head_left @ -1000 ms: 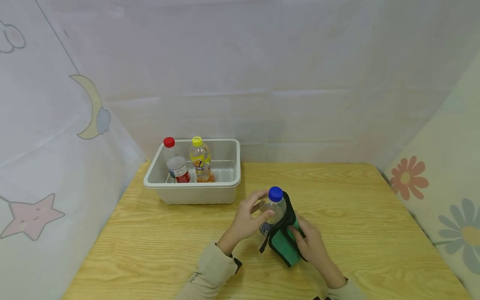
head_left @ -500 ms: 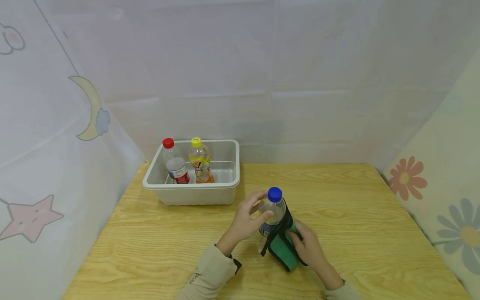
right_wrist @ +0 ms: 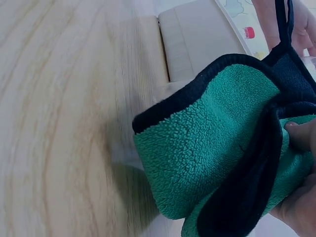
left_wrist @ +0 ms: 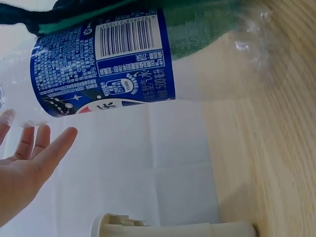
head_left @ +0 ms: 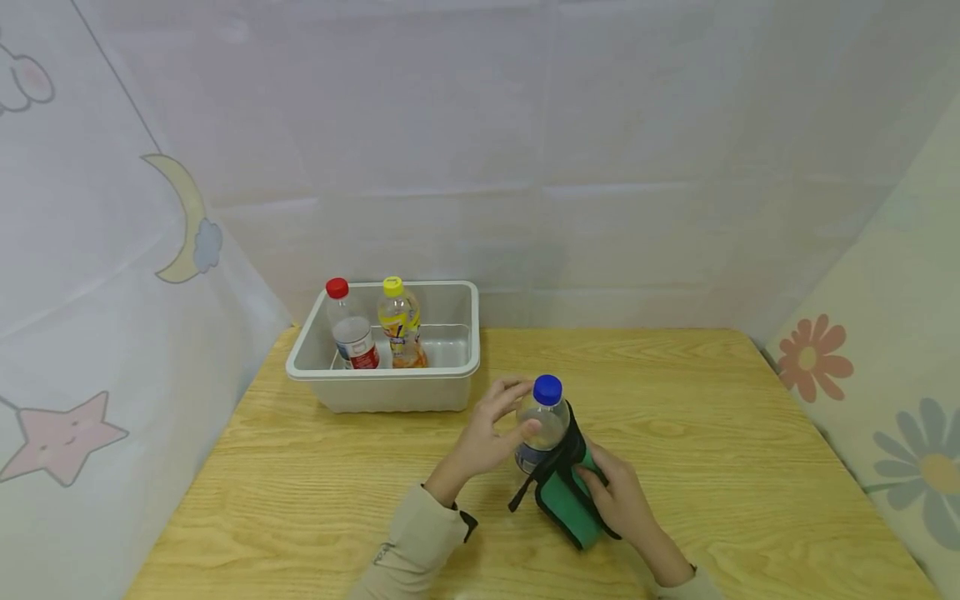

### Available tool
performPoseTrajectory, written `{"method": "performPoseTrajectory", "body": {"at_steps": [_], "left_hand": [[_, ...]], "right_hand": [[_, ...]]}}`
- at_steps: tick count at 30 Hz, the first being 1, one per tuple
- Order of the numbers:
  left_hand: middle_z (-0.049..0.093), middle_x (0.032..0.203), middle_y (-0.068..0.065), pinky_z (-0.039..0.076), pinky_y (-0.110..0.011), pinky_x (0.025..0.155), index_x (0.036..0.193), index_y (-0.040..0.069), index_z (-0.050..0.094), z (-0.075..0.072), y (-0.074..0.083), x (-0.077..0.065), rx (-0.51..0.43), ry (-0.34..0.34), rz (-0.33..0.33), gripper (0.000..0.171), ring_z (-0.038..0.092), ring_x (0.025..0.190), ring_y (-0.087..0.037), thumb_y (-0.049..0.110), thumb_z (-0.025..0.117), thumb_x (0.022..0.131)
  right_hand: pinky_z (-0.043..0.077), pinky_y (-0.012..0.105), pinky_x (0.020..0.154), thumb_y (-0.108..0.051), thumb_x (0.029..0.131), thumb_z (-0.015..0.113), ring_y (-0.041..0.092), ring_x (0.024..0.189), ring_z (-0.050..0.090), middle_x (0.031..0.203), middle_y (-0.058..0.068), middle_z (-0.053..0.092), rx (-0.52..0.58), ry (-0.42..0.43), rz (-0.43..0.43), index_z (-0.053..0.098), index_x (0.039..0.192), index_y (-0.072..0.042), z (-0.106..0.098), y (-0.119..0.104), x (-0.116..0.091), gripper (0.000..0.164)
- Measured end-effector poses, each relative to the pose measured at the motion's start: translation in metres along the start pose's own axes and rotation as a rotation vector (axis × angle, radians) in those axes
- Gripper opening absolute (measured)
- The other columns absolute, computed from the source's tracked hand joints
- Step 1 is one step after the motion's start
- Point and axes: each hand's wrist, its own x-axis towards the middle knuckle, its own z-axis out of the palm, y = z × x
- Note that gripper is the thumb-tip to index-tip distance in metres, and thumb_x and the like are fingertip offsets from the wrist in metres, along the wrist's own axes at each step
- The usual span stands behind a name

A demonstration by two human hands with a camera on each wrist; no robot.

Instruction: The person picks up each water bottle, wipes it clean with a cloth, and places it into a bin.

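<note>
A clear plastic bottle (head_left: 543,425) with a blue cap and a blue label (left_wrist: 103,64) stands upright on the table. My left hand (head_left: 483,429) holds its shoulder from the left, thumb in front and fingertips behind; in the left wrist view the other fingers (left_wrist: 54,145) reach out below the bottle. A folded green towel (head_left: 572,504) with black edging and a hanging loop lies against the bottle's right side. My right hand (head_left: 618,492) grips the towel, thumb on top. The right wrist view shows the towel's fluffy face (right_wrist: 207,143) just off the table.
At the back left is a pale grey plastic tub (head_left: 390,392). Inside it stand a red-capped bottle (head_left: 352,333) and a yellow-capped bottle (head_left: 401,325). The wooden table (head_left: 675,400) meets a white sheet (head_left: 600,208) along its back edge.
The towel in my right hand has slid slightly down along the bottle's right side. The bottle's cap appears slightly further left; my left hand stays at its shoulder.
</note>
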Motion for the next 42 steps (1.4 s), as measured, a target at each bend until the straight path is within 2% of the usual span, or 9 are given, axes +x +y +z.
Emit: {"method": "performPoseTrajectory", "body": {"at_steps": [6, 9, 12, 17, 22, 31, 35, 37, 42], "left_hand": [[0.046, 0.118, -0.027, 0.047, -0.049, 0.086, 0.124, -0.013, 0.046, -0.003, -0.003, 0.000, -0.015, -0.026, 0.042, 0.042, 0.045, 0.111, -0.040, -0.011, 0.056, 0.083], [0.046, 0.119, -0.029, 0.047, -0.049, 0.085, 0.125, -0.014, 0.043, -0.004, -0.005, 0.000, -0.056, -0.028, 0.052, 0.043, 0.045, 0.109, -0.042, -0.011, 0.055, 0.084], [0.046, 0.120, -0.031, 0.047, -0.050, 0.084, 0.124, -0.015, 0.042, -0.004, -0.007, -0.001, -0.089, -0.018, 0.051, 0.042, 0.045, 0.109, -0.043, -0.012, 0.055, 0.084], [0.048, 0.120, -0.031, 0.048, -0.047, 0.085, 0.120, -0.015, 0.045, -0.004, -0.009, -0.002, -0.103, 0.003, 0.039, 0.037, 0.047, 0.110, -0.043, -0.014, 0.054, 0.084], [0.048, 0.120, -0.031, 0.048, -0.045, 0.085, 0.120, -0.015, 0.044, -0.005, -0.009, -0.002, -0.095, -0.004, 0.040, 0.036, 0.046, 0.111, -0.043, -0.013, 0.053, 0.085], [0.047, 0.123, -0.030, 0.045, -0.047, 0.089, 0.121, -0.015, 0.045, -0.007, -0.008, -0.002, -0.078, -0.034, -0.011, 0.035, 0.046, 0.115, -0.042, -0.011, 0.051, 0.087], [0.047, 0.124, -0.030, 0.045, -0.045, 0.089, 0.122, -0.015, 0.044, -0.007, -0.009, -0.002, -0.073, -0.040, -0.014, 0.035, 0.045, 0.115, -0.042, -0.011, 0.050, 0.088], [0.047, 0.124, -0.030, 0.046, -0.043, 0.089, 0.122, -0.015, 0.044, -0.007, -0.011, -0.002, -0.062, -0.041, -0.003, 0.034, 0.045, 0.115, -0.041, -0.009, 0.050, 0.088], [0.046, 0.127, -0.027, 0.047, -0.039, 0.088, 0.125, -0.012, 0.044, -0.003, -0.031, -0.003, -0.040, -0.031, 0.034, 0.037, 0.045, 0.116, -0.039, -0.009, 0.050, 0.088]], "right_hand": [[0.039, 0.005, 0.083, 0.025, 0.064, 0.065, 0.027, 0.094, 0.059, 0.103, 0.026, 0.062, -0.010, -0.021, 0.005, 0.056, 0.109, 0.017, -0.010, -0.025, 0.009, 0.046], [0.039, 0.005, 0.083, 0.024, 0.065, 0.065, 0.020, 0.098, 0.057, 0.104, 0.027, 0.061, 0.009, -0.027, 0.016, 0.056, 0.110, 0.017, -0.011, -0.023, 0.007, 0.047], [0.040, 0.005, 0.082, 0.023, 0.066, 0.065, 0.011, 0.101, 0.055, 0.106, 0.026, 0.061, 0.028, -0.029, 0.021, 0.055, 0.114, 0.014, -0.010, -0.009, 0.000, 0.050], [0.041, 0.008, 0.084, 0.019, 0.071, 0.064, 0.005, 0.104, 0.054, 0.111, 0.018, 0.061, 0.045, -0.034, 0.047, 0.054, 0.121, 0.006, -0.012, 0.008, -0.008, 0.053], [0.042, 0.008, 0.082, 0.022, 0.069, 0.062, 0.001, 0.103, 0.053, 0.110, 0.016, 0.062, 0.048, -0.007, 0.032, 0.054, 0.122, 0.005, -0.018, 0.006, -0.004, 0.056], [0.039, 0.008, 0.086, 0.026, 0.066, 0.062, -0.003, 0.110, 0.047, 0.121, -0.001, 0.053, 0.049, 0.065, -0.031, 0.053, 0.121, 0.009, -0.030, -0.004, 0.013, 0.059], [0.040, 0.008, 0.086, 0.026, 0.065, 0.062, -0.001, 0.110, 0.048, 0.122, -0.001, 0.055, 0.034, 0.073, -0.061, 0.053, 0.123, 0.007, -0.033, -0.008, 0.019, 0.061], [0.040, 0.009, 0.086, 0.026, 0.066, 0.062, -0.001, 0.110, 0.049, 0.121, 0.001, 0.056, 0.024, 0.073, -0.067, 0.053, 0.123, 0.005, -0.035, -0.010, 0.021, 0.062], [0.040, 0.010, 0.087, 0.025, 0.067, 0.061, -0.002, 0.110, 0.048, 0.121, -0.001, 0.055, 0.006, 0.072, -0.064, 0.053, 0.122, 0.005, -0.038, -0.015, 0.027, 0.059]]}}
